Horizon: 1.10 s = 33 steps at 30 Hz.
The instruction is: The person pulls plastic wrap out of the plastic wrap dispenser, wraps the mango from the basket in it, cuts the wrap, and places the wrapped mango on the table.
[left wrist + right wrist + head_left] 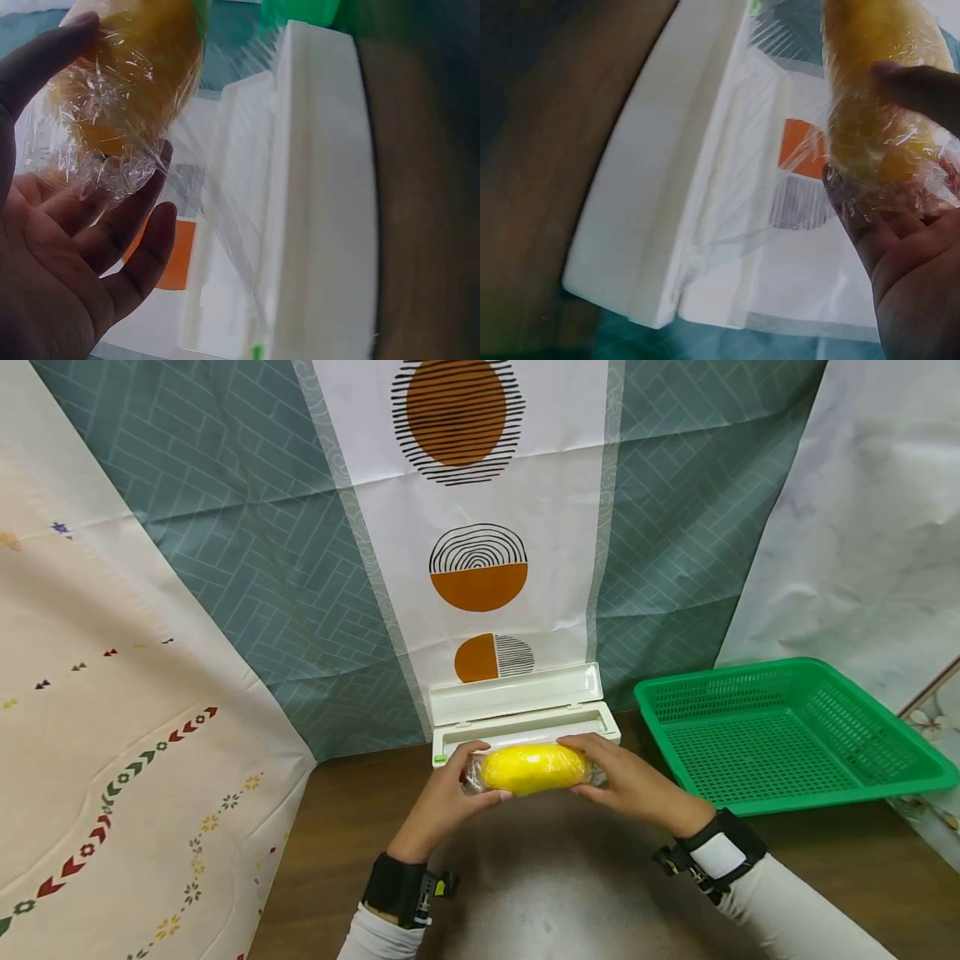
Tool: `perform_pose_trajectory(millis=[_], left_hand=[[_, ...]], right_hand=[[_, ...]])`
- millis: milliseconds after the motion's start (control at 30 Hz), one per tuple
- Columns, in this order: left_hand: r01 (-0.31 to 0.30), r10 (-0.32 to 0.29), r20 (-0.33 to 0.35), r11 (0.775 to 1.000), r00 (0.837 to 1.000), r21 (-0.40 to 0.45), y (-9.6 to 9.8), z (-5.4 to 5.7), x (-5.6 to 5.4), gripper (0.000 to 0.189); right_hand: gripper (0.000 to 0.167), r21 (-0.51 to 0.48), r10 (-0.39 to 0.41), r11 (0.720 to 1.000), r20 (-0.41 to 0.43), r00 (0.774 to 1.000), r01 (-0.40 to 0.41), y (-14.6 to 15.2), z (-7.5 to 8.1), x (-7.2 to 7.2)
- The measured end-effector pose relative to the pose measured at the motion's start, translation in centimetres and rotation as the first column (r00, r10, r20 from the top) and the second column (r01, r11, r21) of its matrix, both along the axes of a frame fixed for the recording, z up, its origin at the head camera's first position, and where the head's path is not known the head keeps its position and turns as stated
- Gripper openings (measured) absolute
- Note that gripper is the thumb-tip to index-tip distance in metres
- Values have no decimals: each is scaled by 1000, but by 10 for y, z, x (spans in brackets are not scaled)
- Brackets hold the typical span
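Observation:
A long, rounded yellow object (pixel 535 768) is wrapped in crinkled cling film (pixel 105 105); I cannot tell its exact kind. My left hand (pixel 450 793) grips its left end between thumb and fingers. At the right end my right hand (pixel 630 781) holds it the same way. Both hands keep it raised just in front of a white cling film dispenser (pixel 442 745), whose lid (pixel 517 693) stands up at the back. In the left wrist view, a stretched strip of clear film (pixel 217 217) runs from the wrapped object to the dispenser (pixel 330 187).
A green plastic basket (pixel 885 785) stands right of the dispenser on the brown wooden table (pixel 360 810). Patterned cloth (pixel 247 568) hangs behind the table, and a cream embroidered cloth (pixel 150 693) hangs at the left.

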<state>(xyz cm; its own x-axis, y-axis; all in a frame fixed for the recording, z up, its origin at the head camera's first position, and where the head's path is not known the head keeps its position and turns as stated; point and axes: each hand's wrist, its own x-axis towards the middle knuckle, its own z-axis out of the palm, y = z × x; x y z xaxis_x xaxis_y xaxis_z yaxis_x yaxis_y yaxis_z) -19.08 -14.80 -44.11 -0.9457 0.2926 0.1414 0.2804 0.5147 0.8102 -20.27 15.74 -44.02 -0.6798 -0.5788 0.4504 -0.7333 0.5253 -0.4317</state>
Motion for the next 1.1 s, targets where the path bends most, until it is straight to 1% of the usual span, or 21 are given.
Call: perform_pose_trajectory(millis=[67,167,300,367,567,667,767,833,933,1000,1100], left_hand=[[0,-1,31,1000,1000,17,0,-8,-1,64],[2,-3,60,1000,998,29,0,-21,-2,58],[-18,14,92,999,996,39,2,-34,-2,58],[-31,28,91,999,995,34,3,-39,-2,58],[-68,69,33,997,997,-21,6,-53,-5,52],[-76,77,55,997,995,-19,7,-61,-8,51],[-102,100,102,995,990,10,9,-67,-10,54],[-128,123,131,991,984,30,11,-70,-10,55],[-175,166,156,984,974,45,14,-74,-11,58],[-198,189,160,979,969,42,16,-76,-12,58],[-228,219,151,973,964,41,19,-79,-13,56]], right_hand=[[67,-15,-16,1000,51,999,16,0,-6,-1],[59,-50,-16,999,123,992,23,0,-17,-3],[51,-79,-21,996,163,986,34,0,-30,-6],[49,-77,-41,996,170,985,54,0,-35,-6],[47,-95,-73,991,250,966,99,-4,-50,-8],[45,-98,-88,988,287,954,120,-7,-59,-10],[42,-114,-98,984,318,943,140,-11,-67,-13],[40,-120,-108,981,320,941,154,-14,-71,-15],[39,-119,-149,975,294,944,190,-17,-78,-17],[39,-113,-183,969,264,947,218,-20,-82,-17],[40,-110,-231,958,246,941,264,-23,-86,-19]])
